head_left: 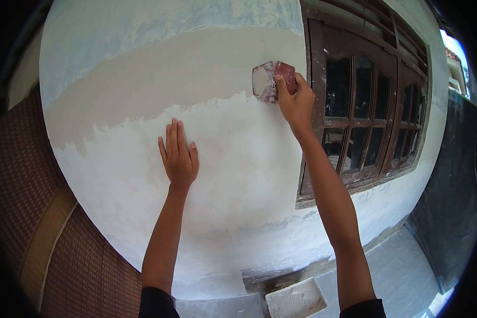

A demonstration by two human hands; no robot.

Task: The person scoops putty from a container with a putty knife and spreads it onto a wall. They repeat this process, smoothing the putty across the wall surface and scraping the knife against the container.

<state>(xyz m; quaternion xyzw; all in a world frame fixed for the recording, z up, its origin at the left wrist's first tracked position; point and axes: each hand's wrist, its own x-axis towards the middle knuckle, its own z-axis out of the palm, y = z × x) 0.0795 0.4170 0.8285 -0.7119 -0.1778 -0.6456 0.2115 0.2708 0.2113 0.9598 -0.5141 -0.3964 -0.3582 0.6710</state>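
A red scraper (289, 71) smeared with pale putty is held against the wall by my right hand (297, 103), close to the window's left edge. A lump of putty sits on the scraper's left part. My left hand (180, 159) lies on the white wall (233, 164) with its fingers stretched upward and holds nothing. Its fingertips are just under the ragged lower edge of a beige band of putty (185, 69), which runs across the wall up to the scraper.
A brown wooden window (315, 95) with glass panes is at the right. Below, a tray of putty (297, 301) rests on the grey floor (397, 270). A brown woven panel (21, 175) stands at the left, and a dark sheet (450, 185) hangs at the far right.
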